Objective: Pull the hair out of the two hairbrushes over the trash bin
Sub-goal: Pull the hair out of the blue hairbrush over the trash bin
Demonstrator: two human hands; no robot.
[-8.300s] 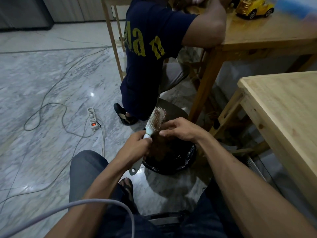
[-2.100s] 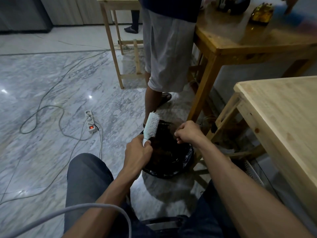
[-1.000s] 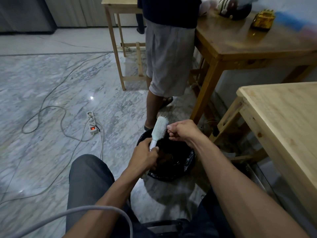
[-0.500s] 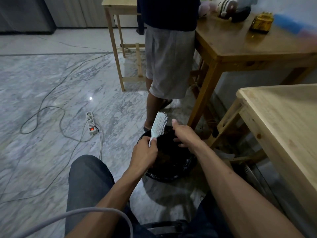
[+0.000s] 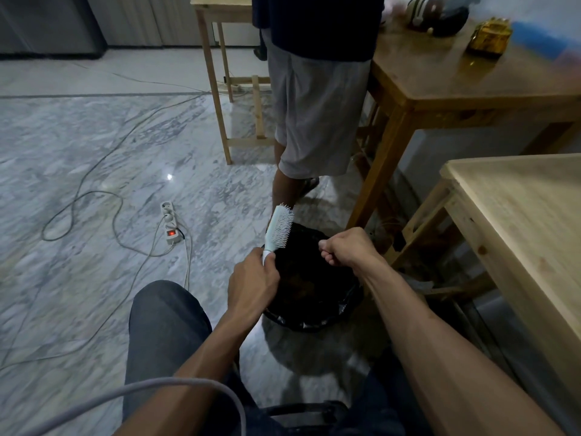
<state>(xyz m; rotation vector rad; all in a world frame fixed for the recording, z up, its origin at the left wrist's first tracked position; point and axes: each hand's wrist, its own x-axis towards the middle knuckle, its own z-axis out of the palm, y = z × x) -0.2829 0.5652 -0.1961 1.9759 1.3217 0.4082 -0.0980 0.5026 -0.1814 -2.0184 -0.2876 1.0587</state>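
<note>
Holding hairbrush (image 5: 279, 228) over trash bin (image 5: 338, 314).

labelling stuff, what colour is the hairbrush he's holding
White with a pale mint tint, hairbrush in the left hand; head view.

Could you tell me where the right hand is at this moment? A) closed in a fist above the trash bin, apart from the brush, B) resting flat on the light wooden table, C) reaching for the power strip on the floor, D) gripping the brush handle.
A: the right hand is curled shut over the trash bin, clear of the hairbrush, whose handle the left hand holds.
</note>
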